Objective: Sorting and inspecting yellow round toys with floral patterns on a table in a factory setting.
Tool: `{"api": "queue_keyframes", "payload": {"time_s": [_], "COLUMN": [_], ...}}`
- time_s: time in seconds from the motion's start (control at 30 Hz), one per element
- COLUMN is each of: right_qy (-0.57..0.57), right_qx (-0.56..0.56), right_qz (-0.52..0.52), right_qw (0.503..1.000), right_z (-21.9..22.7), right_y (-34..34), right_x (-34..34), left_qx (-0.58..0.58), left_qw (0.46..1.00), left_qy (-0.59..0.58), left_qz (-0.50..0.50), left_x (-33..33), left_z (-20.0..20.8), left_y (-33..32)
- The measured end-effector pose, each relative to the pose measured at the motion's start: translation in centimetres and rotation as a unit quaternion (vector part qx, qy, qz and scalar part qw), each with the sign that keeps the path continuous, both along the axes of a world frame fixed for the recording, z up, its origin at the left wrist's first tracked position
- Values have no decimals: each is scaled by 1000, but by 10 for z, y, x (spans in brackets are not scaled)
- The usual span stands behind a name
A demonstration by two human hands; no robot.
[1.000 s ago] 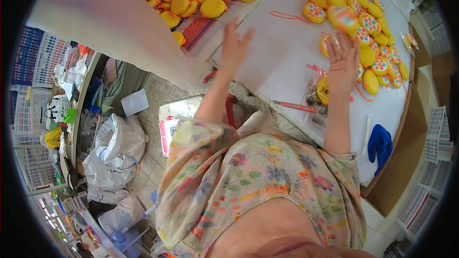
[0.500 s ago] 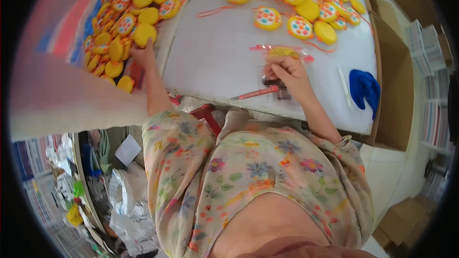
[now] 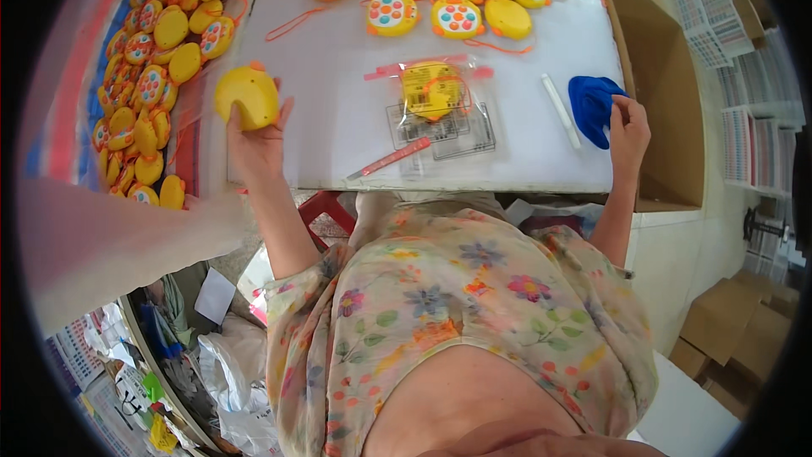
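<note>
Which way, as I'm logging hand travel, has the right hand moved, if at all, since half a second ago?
Yes. Judged against the white table, the right hand has moved rightward, from over the clear bag to the blue cloth.

Yel. oval toy (image 3: 246, 95) held L, plain-side up; blue cloth (image 3: 594, 110) crumpled R.

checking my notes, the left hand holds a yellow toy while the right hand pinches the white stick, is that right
Not quite: in the head view the right hand is at the edge of the blue cloth, not on the white stick. The left hand does hold a yellow toy.
</note>
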State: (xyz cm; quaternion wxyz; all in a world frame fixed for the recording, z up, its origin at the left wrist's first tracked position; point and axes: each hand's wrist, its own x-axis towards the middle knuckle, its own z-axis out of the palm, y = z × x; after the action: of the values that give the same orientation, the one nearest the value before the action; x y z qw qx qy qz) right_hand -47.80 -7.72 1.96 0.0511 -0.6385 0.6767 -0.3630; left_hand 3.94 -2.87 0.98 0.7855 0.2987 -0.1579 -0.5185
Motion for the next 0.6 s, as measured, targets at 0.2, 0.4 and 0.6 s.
{"api": "queue_keyframes", "payload": {"time_s": [0.2, 0.4, 0.6], "right_qy": [8, 9, 76], "right_qx": [8, 100, 45], "right_qz": [3, -62, 109], "right_qw": [1000, 993, 990], "right_z": [-13, -23, -22], "right_y": [7, 15, 4], "right_x": [-25, -48, -9], "left_qx": [-16, 51, 79], "left_qw": [977, 932, 877], "left_qy": [12, -30, -73], "left_qz": [-214, -357, -469], "left_x": [-81, -153, -199], "left_z": [8, 16, 13], "left_y": [7, 17, 8]}}
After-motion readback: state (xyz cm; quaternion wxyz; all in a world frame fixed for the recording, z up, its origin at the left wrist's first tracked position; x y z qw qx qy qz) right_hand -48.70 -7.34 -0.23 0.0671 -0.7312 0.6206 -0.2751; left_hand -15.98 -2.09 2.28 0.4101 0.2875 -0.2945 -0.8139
